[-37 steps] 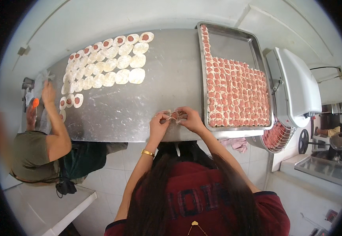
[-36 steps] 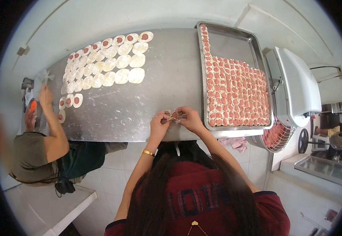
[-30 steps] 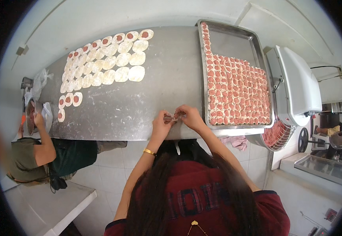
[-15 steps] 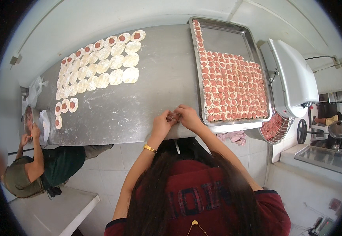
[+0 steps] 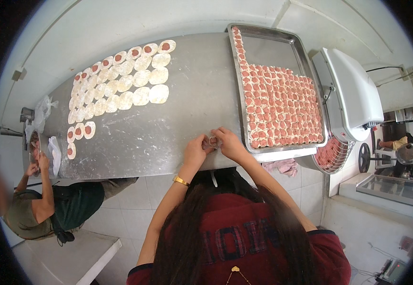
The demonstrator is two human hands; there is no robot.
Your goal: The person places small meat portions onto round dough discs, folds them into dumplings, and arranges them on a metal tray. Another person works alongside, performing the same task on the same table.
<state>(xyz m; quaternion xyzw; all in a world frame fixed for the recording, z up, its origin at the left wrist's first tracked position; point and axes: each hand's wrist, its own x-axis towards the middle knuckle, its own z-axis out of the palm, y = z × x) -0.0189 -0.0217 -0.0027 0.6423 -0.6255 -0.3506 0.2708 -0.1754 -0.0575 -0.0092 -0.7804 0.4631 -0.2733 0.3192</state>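
Over the near edge of the steel table (image 5: 192,85), my left hand (image 5: 196,148) and my right hand (image 5: 229,142) meet around one small meat dumpling (image 5: 213,141). Both sets of fingers are closed on its pale wrapper, with pinkish filling showing at the top. To the right, a big metal tray (image 5: 268,47) carries tight rows of open-topped meat dumplings (image 5: 282,107). Flat round wrappers (image 5: 141,96) lie in rows on the left of the table. Several of them, along the far row and at the near left, bear a dab of meat (image 5: 165,46).
A white machine (image 5: 351,92) stands right of the tray, beside a wire-guarded bowl of meat mix (image 5: 331,153). At the far left, another person (image 5: 30,209) works with both hands over a bowl (image 5: 34,147). A white plastic bag (image 5: 54,151) lies nearby. Flour streaks mark the table.
My fingers have shifted slightly around the dumpling, and more of its top shows. The other person's hands have moved a little at the bowl. The whole view has tilted slightly.
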